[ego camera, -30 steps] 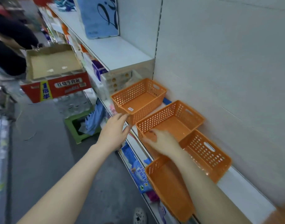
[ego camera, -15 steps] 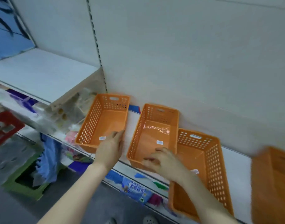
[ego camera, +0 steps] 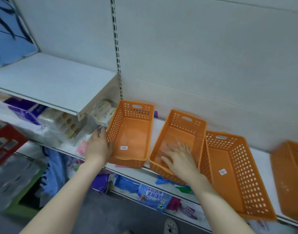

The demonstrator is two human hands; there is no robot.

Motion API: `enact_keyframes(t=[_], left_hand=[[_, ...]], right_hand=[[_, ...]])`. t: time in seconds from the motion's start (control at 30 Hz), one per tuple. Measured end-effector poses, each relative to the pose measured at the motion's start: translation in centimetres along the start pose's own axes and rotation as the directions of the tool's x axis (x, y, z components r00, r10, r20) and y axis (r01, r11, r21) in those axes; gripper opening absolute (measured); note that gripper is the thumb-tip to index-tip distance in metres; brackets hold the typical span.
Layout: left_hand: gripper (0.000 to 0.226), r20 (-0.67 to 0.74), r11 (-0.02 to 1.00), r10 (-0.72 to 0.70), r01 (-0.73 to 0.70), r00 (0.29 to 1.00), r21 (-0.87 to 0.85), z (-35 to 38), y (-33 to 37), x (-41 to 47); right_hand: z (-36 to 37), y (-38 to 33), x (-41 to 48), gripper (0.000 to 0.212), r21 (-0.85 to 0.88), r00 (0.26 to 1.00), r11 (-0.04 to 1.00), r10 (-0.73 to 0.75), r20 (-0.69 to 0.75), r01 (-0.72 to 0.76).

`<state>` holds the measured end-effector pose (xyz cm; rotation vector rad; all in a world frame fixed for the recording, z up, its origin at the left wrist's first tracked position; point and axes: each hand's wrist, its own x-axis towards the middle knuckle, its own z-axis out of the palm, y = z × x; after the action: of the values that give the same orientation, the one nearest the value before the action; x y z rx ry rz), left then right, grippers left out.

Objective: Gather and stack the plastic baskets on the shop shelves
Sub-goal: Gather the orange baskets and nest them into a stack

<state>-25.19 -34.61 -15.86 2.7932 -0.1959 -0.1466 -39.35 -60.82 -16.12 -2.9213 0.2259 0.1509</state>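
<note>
Fingers of left hand flat against outer left wall of leftmost orange basket, gripping its near corner. Right hand reaching into second basket, fingers spread, loose, gripping nothing. Third basket touching second; fourth basket blurred at right edge. All four sitting singly on white shelf, open side up. Nothing stacked yet; whole gathering left to do. Versus half a second earlier: left hand shifted from front rim to side wall, right hand gone from front edge deeper inside.
</note>
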Motion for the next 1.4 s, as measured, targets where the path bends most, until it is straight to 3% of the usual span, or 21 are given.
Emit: enact_keyframes(t=[0.07,0.1,0.17,0.2,0.3,0.37,0.47,0.53,0.67,0.73,0.8,0.9,0.97,1.1,1.27,1.4], left_hand=[[0.048,0.105,0.998,-0.022,0.028,0.994,-0.054,-0.1,-0.7,0.6],[0.038,0.125,0.998,-0.025,0.033,0.992,-0.061,-0.3,-0.8,0.5],[0.026,0.105,0.999,-0.017,0.022,0.994,-0.050,-0.3,-1.0,0.3],[0.024,0.077,0.999,-0.014,0.017,0.997,-0.039,-0.3,-1.1,0.0],[0.022,-0.027,0.998,0.010,-0.012,1.000,-0.058,-1.2,-1.5,-1.5],[0.025,-0.097,0.992,0.049,-0.060,0.994,-0.109,-2.2,-1.9,-2.4],[0.034,-0.204,0.985,0.085,-0.113,0.975,-0.128,-4.1,-1.9,-3.3],[0.036,-0.280,0.981,0.108,-0.148,0.954,-0.126,-5.7,-1.3,-3.7],[0.029,-0.440,0.944,0.160,-0.268,0.884,-0.195,-9.0,0.9,-4.6],[0.031,-0.495,0.912,0.187,-0.337,0.848,-0.232,-10.3,2.8,-4.9],[0.029,-0.511,0.876,0.226,-0.403,0.829,-0.266,-10.8,5.3,-5.0],[0.035,-0.443,0.854,0.294,-0.441,0.847,-0.277,-9.3,8.7,-4.3],[0.034,-0.354,0.853,0.349,-0.450,0.868,-0.262,-7.1,10.4,-4.0],[0.027,-0.187,0.868,0.354,-0.397,0.916,-0.299,-3.5,11.3,-4.3],[0.032,0.013,0.915,0.285,-0.268,0.959,-0.301,-1.1,11.0,-4.1],[0.035,0.110,0.906,0.244,-0.186,0.964,-0.381,0.0,10.3,-4.3]], right_hand=[[-0.2,0.4,0.2,0.052,-0.036,0.967,0.980,0.187,-0.170,-0.196],[-0.5,0.8,0.2,0.059,-0.030,0.930,0.944,0.318,-0.184,-0.329],[-0.9,1.4,0.3,0.069,-0.036,0.862,0.863,0.499,-0.091,-0.504],[-0.6,1.6,0.4,0.071,-0.045,0.856,0.855,0.514,-0.053,-0.516],[-0.2,1.1,0.1,0.078,0.003,0.912,0.914,0.406,-0.057,-0.407],[-0.1,1.2,0.1,0.086,0.150,0.924,0.922,0.371,-0.086,-0.357],[0.6,1.8,0.3,0.085,0.414,0.860,0.822,0.486,-0.154,-0.390],[0.9,1.7,0.3,0.068,0.536,0.815,0.744,0.555,-0.164,-0.399],[-0.8,1.6,0.3,0.045,0.694,0.812,0.590,0.583,-0.015,-0.411],[-2.7,1.3,-0.4,0.047,0.775,0.821,0.526,0.571,-0.017,-0.350],[-5.2,0.9,-1.0,0.054,0.835,0.799,0.514,0.577,-0.169,-0.195],[-8.9,0.4,-0.9,0.074,0.893,0.770,0.450,0.565,-0.297,0.015],[-10.5,0.0,-1.0,0.066,0.890,0.810,0.454,0.501,-0.304,0.054],[-10.4,0.0,-1.5,0.040,0.812,0.835,0.578,0.484,-0.263,-0.079],[-7.0,0.7,-1.5,0.041,0.789,0.883,0.577,0.460,-0.099,-0.212],[-6.1,0.4,-1.3,0.030,0.780,0.866,0.566,0.496,-0.063,-0.267]])
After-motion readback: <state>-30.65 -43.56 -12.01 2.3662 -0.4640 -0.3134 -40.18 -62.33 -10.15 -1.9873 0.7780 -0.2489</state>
